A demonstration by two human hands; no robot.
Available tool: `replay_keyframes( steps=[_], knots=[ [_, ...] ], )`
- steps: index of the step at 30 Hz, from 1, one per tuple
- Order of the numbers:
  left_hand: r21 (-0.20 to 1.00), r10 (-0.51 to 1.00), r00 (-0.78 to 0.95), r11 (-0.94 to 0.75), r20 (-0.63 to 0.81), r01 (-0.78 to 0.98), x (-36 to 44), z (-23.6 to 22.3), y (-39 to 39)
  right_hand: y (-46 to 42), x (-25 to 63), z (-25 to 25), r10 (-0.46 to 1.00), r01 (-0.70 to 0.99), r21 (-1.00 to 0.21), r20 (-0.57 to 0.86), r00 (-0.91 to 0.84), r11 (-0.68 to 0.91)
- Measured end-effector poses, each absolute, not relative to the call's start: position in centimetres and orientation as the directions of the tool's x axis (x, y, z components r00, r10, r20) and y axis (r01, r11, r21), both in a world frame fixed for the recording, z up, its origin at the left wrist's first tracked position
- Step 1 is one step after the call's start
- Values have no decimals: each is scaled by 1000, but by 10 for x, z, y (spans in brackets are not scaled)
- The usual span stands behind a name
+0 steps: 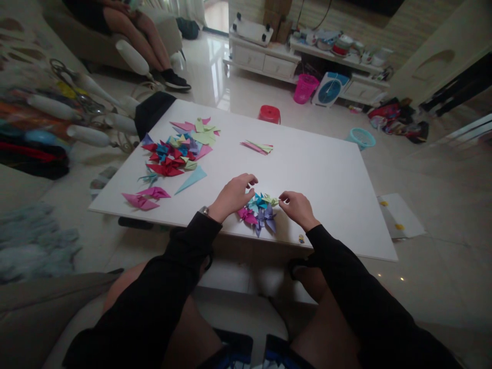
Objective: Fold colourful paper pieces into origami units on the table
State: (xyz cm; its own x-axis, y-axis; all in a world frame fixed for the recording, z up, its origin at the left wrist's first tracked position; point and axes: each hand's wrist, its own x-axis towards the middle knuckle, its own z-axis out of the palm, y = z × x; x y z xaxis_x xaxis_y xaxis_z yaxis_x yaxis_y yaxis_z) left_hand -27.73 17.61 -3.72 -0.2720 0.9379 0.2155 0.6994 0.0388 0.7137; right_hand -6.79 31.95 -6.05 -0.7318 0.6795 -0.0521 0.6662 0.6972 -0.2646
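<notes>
A cluster of folded paper pieces lies near the front edge of the white table [319, 169]. It holds a blue origami piece [259, 200], a magenta one [248, 216], purple ones [266, 219] and a light green one [270, 200]. Just left of the cluster hovers my left hand [233, 197], its thumb and fingers curved and apart around no object. On the other side, my right hand [298, 209] has its thumb and forefinger together at the tip of the light green origami piece.
A heap of folded paper [172, 156] covers the table's left part, with a light blue paper cone [192, 179] and pink pieces [146, 198] nearby. Folded strips [257, 148] lie at the back. Beyond stand a red stool [269, 114] and a seated person [142, 41].
</notes>
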Motion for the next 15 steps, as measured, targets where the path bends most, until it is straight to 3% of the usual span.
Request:
replay_keyframes(
  steps=[15],
  knots=[
    [690, 948, -246, 40, 203, 723, -277, -40, 176, 314, -66, -52, 647, 637, -247, -48, -761, 730]
  ],
)
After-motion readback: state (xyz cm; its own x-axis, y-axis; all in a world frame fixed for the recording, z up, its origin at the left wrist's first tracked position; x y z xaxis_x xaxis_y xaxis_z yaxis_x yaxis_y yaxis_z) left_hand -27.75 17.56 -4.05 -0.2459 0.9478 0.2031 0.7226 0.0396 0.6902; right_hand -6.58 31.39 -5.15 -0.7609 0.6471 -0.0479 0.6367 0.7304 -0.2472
